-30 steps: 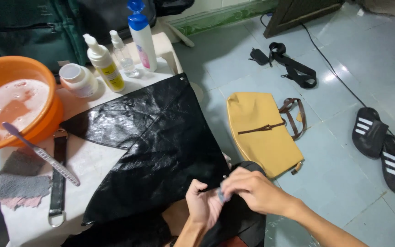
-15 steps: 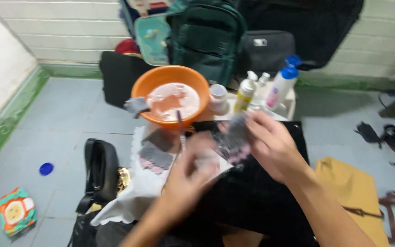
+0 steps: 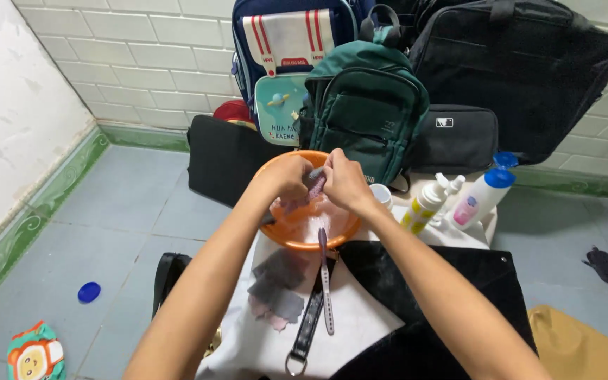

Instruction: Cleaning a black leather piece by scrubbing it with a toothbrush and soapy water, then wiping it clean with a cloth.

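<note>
Both hands meet over the orange basin point(image 3: 286, 236): the left hand point(image 3: 288, 177) and right hand point(image 3: 344, 180) each pinch an end of a small grey cloth point(image 3: 314, 184), held above the soapy water so drips fall back in. A toothbrush point(image 3: 326, 281) leans on the rim, within reach

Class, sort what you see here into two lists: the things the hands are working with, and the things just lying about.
In use:
left hand
right hand
small grey cloth held between both hands
round orange plastic basin beneath them

Lying about:
purple toothbrush
dark green backpack
white pump bottle
blue bottle cap
</note>
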